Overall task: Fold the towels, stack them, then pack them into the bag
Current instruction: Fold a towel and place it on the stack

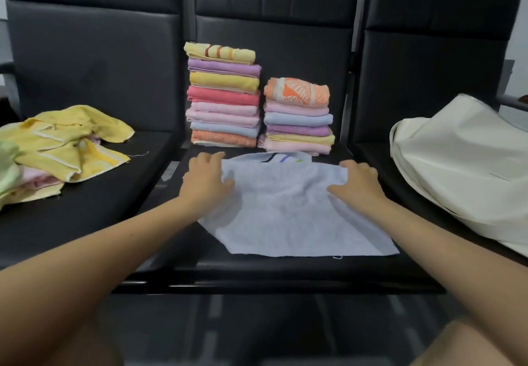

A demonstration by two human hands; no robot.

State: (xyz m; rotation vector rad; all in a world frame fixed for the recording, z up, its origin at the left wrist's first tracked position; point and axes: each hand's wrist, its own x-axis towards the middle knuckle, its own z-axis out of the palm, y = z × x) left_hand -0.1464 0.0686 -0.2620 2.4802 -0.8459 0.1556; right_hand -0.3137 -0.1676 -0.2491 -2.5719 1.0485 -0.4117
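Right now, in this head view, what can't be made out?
- Bag: opening and contents cut off by the right edge.
- Unfolded pile: count unclear, runs past the left edge.
- Pale blue towel: far corners hidden under left hand and right hand.
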